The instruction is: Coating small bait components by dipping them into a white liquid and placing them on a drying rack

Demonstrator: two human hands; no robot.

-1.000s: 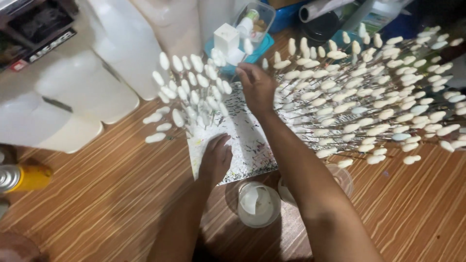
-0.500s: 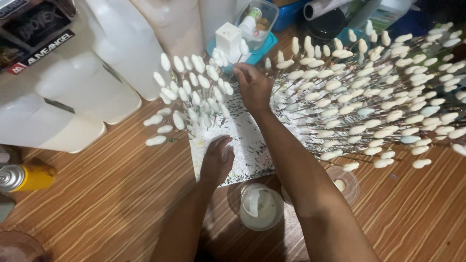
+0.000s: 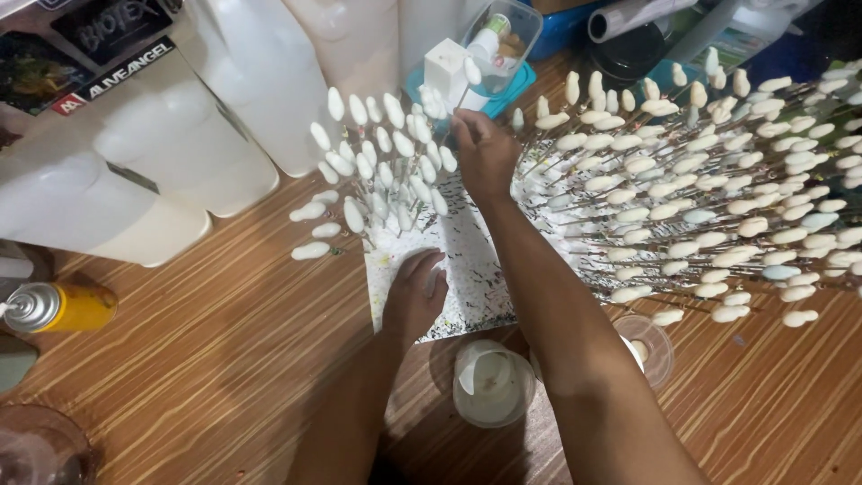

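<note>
Item: white, paint-speckled foam block lying flat on a striped wooden tabletop, stuck with many thin wire sticks, each tipped with a small white oval blob.

Left hand: palm down, fingers spread, pressing on the block's near edge; it grips nothing.

Right hand: reached over the block, fingers closed in a pinch among the sticks at its far side. It looks to hold one stick, though the stick itself is hidden by the fingers.

Beyond the right hand: small white box, clear plastic tub of small bottles, a row of large translucent white jugs.

To the right of the right forearm: a broad fan of white-tipped sticks leaning outward, past the block's edge.

Just nearer than the left hand: a round clear cup of white liquid; a second shallow clear cup sits under the right forearm's far side.

Well left of the left hand: a yellow spray can lying on its side.

Risks, as judged: the right forearm passes close over the leaning sticks, so a sideways drift could knock tips together and mar them. The cup lies below the elbow; a dropped arm could tip it. Easing the left palm would let the light block shift.
</note>
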